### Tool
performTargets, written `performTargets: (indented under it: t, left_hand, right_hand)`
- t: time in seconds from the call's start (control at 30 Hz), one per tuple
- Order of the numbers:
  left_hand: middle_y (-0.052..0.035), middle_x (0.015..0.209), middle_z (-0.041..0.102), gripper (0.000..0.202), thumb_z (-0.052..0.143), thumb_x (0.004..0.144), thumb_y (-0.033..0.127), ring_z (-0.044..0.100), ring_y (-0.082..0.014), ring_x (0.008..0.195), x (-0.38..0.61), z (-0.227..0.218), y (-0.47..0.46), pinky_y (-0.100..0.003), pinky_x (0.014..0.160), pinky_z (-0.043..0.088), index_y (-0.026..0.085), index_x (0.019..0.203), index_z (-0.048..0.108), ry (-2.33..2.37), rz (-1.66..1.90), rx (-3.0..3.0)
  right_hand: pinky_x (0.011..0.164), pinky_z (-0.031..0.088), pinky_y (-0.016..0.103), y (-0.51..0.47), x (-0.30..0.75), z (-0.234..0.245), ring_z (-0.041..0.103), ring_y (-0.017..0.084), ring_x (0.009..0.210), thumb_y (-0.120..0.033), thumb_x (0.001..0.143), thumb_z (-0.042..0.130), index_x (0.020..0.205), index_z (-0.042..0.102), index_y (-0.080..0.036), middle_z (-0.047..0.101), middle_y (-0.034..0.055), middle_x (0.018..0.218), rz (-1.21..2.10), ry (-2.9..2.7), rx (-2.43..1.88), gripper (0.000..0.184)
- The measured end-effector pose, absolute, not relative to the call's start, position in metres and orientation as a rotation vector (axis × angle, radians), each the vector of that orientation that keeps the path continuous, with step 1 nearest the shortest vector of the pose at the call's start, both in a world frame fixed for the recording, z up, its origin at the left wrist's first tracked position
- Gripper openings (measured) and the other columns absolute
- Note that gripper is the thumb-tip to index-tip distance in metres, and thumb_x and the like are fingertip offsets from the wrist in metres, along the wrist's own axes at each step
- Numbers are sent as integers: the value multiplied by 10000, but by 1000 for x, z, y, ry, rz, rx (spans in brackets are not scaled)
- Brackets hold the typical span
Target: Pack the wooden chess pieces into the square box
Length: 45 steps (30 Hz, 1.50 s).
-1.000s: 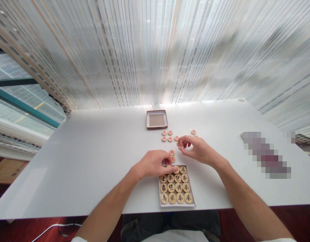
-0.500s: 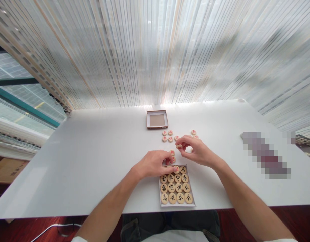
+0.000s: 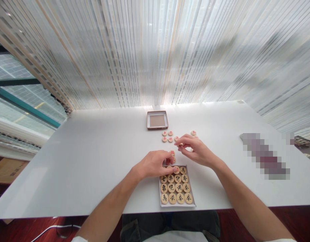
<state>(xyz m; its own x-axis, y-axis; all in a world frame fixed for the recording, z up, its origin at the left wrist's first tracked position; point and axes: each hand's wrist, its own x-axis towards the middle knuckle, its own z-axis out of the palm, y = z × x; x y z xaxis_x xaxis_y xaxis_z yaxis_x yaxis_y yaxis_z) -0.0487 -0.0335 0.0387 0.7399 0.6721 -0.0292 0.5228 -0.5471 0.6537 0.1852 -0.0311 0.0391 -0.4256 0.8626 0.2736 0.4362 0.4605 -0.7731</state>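
My right hand (image 3: 196,150) is closed in a pinch on a Chinese chess piece (image 3: 180,145), held above the table and partly hidden by the fingers. My left hand (image 3: 156,163) rests over the top-left corner of a shallow box (image 3: 178,206) filled with round wooden pieces, mostly marked in black. Its thumb lies on a red-marked piece (image 3: 177,169) in the box's far row. Its bent fingers, apart from the thumb, touch or cover part of a red-marked piece on the table, just in front of another red piece (image 3: 172,153).
Several red-marked pieces (image 3: 170,139) lie flat beyond my hands, and a few more (image 3: 193,133) sit partly behind my right hand. A box lid (image 3: 157,121) lies upturned farther back on the white table (image 3: 94,161). A blurred-out object (image 3: 267,156) lies at right. String curtains (image 3: 144,53) hang behind.
My right hand has tilted slightly and the piece in its pinch is more hidden by the fingers. My left hand and the box have stayed in place.
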Motion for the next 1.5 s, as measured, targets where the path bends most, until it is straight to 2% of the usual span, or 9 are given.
performTargets:
  t: [0.13, 0.3, 0.53, 0.73, 0.83, 0.93, 1.1, 1.27, 1.5]
  left_hand:
    - [49, 789, 653, 256, 685, 858, 470, 560, -116, 679, -49, 39, -33, -220, 612, 396, 224, 861, 614, 887, 295, 2279]
    - [45, 810, 654, 256, 679, 863, 467, 559, -115, 684, -50, 36, -33, -217, 612, 403, 222, 874, 605, 869, 309, 2272]
    - [38, 818, 665, 259, 660, 876, 478, 572, -119, 693, -50, 36, -33, -222, 619, 412, 222, 889, 625, 872, 292, 2271]
    - [37, 824, 670, 251, 672, 877, 468, 578, -123, 699, -50, 33, -33, -229, 624, 418, 223, 896, 624, 862, 302, 2290]
    - [22, 880, 665, 225, 698, 864, 433, 594, -141, 778, -50, 32, -33, -241, 677, 447, 227, 908, 619, 848, 354, 2325]
    - [-15, 977, 652, 202, 719, 850, 383, 600, -177, 911, -50, 33, -33, -275, 798, 482, 226, 937, 624, 821, 432, 2365]
    - [-38, 1118, 648, 248, 777, 802, 315, 564, -223, 1070, -48, 35, -32, -354, 998, 449, 236, 987, 632, 741, 539, 2406]
    - [-54, 1224, 620, 261, 792, 788, 321, 556, -240, 1117, -48, 34, -31, -389, 1046, 434, 241, 980, 633, 745, 560, 2386]
    - [-55, 1196, 628, 264, 784, 796, 338, 563, -239, 1103, -48, 34, -31, -386, 1032, 445, 243, 991, 634, 740, 550, 2386]
  right_hand:
    - [819, 592, 330, -31, 185, 38, 653, 184, 930, -174, 910, 584, 1022, 700, -265, 622, 51, 1040, 842, -2021, -1048, 185]
    - [770, 588, 311, -31, 184, 39, 660, 163, 856, -159, 904, 579, 1023, 690, -243, 640, 51, 1044, 870, -2033, -1052, 183]
    - [764, 575, 309, -33, 184, 39, 701, 156, 790, -238, 965, 548, 1052, 678, -220, 697, 45, 965, 979, -2032, -1064, 157]
    - [693, 556, 285, -33, 183, 42, 664, 141, 696, -279, 951, 577, 969, 694, -217, 700, 34, 881, 917, -2053, -1092, 133]
    - [669, 538, 268, -34, 183, 44, 636, 141, 704, -284, 942, 595, 941, 695, -216, 689, 29, 854, 882, -2062, -1097, 121]
    - [658, 523, 265, -34, 183, 45, 625, 150, 728, -282, 943, 601, 919, 690, -216, 690, 27, 843, 871, -2077, -1089, 114]
    - [674, 524, 273, -33, 184, 43, 624, 156, 751, -276, 937, 619, 906, 706, -224, 688, 32, 858, 833, -2100, -1091, 107]
    - [706, 555, 294, -33, 184, 42, 640, 166, 792, -238, 938, 591, 1010, 723, -243, 695, 52, 950, 826, -2092, -1082, 150]
    - [763, 603, 318, -32, 184, 38, 675, 172, 824, -193, 916, 559, 1103, 696, -232, 700, 48, 969, 912, -2047, -1086, 234]
